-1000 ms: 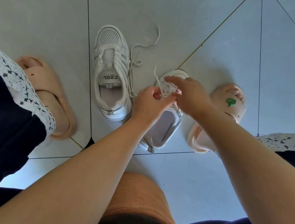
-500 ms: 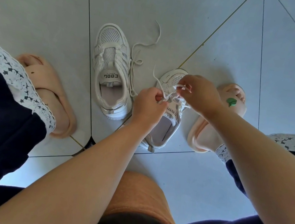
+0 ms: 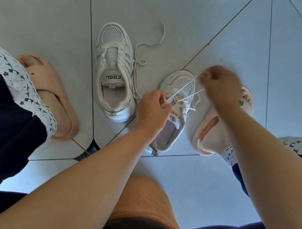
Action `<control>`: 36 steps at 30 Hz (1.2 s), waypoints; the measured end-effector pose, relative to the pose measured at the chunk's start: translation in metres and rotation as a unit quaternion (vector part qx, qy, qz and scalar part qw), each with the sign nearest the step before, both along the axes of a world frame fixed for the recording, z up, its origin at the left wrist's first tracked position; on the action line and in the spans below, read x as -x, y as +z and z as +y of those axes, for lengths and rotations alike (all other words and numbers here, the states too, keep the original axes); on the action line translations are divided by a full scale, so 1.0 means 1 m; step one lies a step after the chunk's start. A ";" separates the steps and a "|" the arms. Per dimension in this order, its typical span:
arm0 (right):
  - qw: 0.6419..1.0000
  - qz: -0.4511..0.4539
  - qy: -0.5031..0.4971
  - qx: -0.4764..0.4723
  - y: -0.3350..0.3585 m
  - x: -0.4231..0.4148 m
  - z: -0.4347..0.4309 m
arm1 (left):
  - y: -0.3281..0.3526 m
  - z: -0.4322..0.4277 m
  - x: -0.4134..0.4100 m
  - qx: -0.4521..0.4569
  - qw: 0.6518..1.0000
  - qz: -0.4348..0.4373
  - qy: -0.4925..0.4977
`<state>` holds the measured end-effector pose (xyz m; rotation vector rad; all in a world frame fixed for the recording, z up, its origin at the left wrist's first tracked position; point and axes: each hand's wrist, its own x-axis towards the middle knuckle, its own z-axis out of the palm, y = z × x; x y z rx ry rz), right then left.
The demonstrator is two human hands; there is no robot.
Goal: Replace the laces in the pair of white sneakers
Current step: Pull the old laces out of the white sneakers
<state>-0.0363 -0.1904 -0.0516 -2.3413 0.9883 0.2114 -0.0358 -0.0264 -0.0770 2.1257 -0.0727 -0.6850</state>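
Sneaker lace (image 3: 183,89) is pulled taut in two strands between both hands, crossing over the toe of the near sneaker (image 3: 180,79). Left hand (image 3: 153,109) is curled, fingertips pinching the lace at the eyelets on top of that sneaker, just above the tongue. Right hand (image 3: 218,85) is raised beyond the toe and blurred, with fingers closed round the far ends of the strands. The near sneaker lies on the tiled floor (image 3: 45,2) just beside the right slipper (image 3: 207,134), toe pointing away from the person, heel partly hidden by the left forearm. Second sneaker (image 3: 113,70) stands just to its left, upright, toe away. Its loose lace (image 3: 150,44) trails over the tiles on the right side. Left slipper (image 3: 52,89) is farther left, well apart from both sneakers. Dark trousers with a white patterned hem (image 3: 7,70) cover both legs. An orange thing (image 3: 146,197) sits between the knees; cannot tell what it is.
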 end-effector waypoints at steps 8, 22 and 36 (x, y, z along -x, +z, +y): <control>0.924 -0.032 -0.292 -0.243 0.014 0.001 -0.021 | -0.001 0.001 0.001 0.008 1.000 -0.001 0.005; 0.965 0.159 0.201 -0.062 0.000 0.022 0.031 | 0.000 0.004 0.001 -0.012 0.999 -0.021 -0.035; 0.886 -0.019 -0.242 -0.394 -0.009 0.042 0.028 | 0.001 0.008 0.000 -0.021 0.999 -0.024 -0.044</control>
